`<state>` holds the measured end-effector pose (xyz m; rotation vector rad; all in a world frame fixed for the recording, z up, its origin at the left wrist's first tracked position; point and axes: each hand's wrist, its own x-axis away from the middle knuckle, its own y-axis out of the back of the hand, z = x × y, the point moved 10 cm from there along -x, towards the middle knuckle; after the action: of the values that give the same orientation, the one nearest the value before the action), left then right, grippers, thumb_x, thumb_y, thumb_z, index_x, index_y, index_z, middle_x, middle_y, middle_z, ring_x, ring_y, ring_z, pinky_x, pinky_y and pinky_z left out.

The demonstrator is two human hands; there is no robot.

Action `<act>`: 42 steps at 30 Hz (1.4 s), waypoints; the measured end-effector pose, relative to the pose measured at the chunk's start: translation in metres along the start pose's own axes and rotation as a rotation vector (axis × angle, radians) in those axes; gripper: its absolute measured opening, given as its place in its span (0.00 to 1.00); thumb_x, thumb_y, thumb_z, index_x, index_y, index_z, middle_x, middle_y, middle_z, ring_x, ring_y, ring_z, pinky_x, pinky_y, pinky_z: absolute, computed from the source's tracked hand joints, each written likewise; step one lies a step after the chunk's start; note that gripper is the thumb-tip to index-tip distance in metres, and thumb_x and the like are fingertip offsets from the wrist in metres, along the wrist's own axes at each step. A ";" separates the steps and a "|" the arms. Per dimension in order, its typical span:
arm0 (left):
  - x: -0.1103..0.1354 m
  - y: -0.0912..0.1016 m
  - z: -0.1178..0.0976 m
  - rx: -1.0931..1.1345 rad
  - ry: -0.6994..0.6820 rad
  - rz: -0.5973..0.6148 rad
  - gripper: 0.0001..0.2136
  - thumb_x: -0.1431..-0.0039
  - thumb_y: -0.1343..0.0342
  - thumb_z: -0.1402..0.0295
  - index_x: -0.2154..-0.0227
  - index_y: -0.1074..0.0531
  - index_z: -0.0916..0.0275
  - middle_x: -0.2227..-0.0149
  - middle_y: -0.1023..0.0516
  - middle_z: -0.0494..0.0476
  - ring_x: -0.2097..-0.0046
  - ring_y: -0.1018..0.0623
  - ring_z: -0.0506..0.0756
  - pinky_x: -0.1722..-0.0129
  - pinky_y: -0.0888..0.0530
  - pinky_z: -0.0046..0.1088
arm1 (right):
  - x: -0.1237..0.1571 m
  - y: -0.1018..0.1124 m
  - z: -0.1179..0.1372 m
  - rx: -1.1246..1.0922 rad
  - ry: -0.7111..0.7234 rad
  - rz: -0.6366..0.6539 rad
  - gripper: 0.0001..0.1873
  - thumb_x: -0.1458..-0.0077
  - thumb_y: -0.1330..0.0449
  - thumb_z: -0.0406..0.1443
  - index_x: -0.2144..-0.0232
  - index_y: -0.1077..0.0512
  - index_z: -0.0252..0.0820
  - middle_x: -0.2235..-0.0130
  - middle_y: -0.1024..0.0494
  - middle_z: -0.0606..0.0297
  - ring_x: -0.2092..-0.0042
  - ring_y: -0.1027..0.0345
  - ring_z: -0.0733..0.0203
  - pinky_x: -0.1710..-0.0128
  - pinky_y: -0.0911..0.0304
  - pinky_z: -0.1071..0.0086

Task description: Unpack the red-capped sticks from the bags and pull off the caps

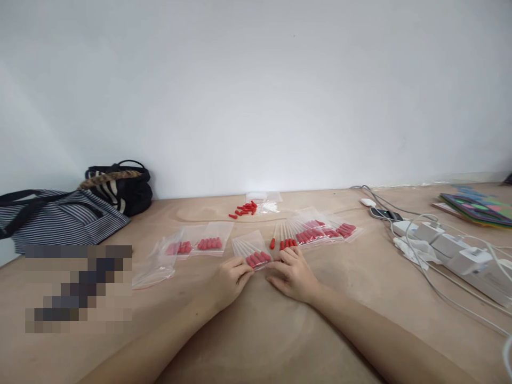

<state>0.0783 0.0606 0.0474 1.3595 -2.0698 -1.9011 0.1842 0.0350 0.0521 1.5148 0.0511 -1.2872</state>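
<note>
Just below the frame's middle, a clear bag (251,249) holds red-bulbed droppers (256,260). The left hand (232,277) pinches its lower edge; the right hand (294,274) curls at its right corner, its grip impossible to tell. Loose bulbs (245,209) lie above, chargers (456,248) lower right, a striped tote (76,221) left.

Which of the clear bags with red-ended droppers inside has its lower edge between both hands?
The middle filled bag, with the left hand and right hand at its lower corners. The other filled bags lie off to either side.
</note>
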 end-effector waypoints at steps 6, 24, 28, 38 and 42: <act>-0.001 -0.008 0.018 0.149 0.308 0.060 0.05 0.52 0.43 0.74 0.81 0.28 0.62 0.79 0.32 0.48 0.76 0.31 0.47 0.76 0.34 0.21 | -0.003 0.001 0.012 0.042 0.079 -0.032 0.07 0.48 0.44 0.32 0.70 0.26 0.46 0.73 0.32 0.67 0.69 0.43 0.66 0.64 0.52 0.66; 0.009 -0.019 0.026 0.337 0.491 -0.024 0.09 0.52 0.45 0.68 0.83 0.32 0.63 0.81 0.32 0.47 0.78 0.33 0.48 0.78 0.34 0.23 | -0.008 0.001 0.023 0.199 0.173 -0.094 0.10 0.47 0.47 0.32 0.76 0.27 0.45 0.77 0.34 0.67 0.71 0.48 0.65 0.67 0.56 0.66; 0.000 -0.007 0.010 0.197 0.324 -0.056 0.04 0.52 0.48 0.73 0.78 0.29 0.62 0.74 0.31 0.51 0.72 0.29 0.51 0.70 0.30 0.28 | -0.008 0.001 0.026 0.200 0.204 -0.095 0.11 0.46 0.47 0.31 0.76 0.28 0.45 0.78 0.33 0.68 0.71 0.48 0.65 0.66 0.55 0.66; -0.004 -0.009 0.010 0.260 0.271 -0.077 0.08 0.51 0.46 0.75 0.82 0.31 0.62 0.68 0.26 0.55 0.63 0.27 0.54 0.61 0.29 0.33 | -0.005 -0.005 0.025 0.227 0.191 -0.021 0.13 0.45 0.47 0.32 0.78 0.29 0.45 0.78 0.32 0.68 0.71 0.47 0.66 0.65 0.55 0.65; -0.004 -0.008 0.009 0.258 0.268 -0.113 0.08 0.50 0.48 0.76 0.81 0.33 0.62 0.71 0.26 0.54 0.65 0.27 0.53 0.62 0.29 0.33 | -0.008 -0.009 0.024 0.249 0.161 0.016 0.14 0.44 0.49 0.32 0.80 0.30 0.43 0.76 0.31 0.66 0.71 0.46 0.65 0.66 0.55 0.65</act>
<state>0.0809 0.0712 0.0408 1.7095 -2.1967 -1.4226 0.1598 0.0259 0.0559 1.8270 -0.0182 -1.1892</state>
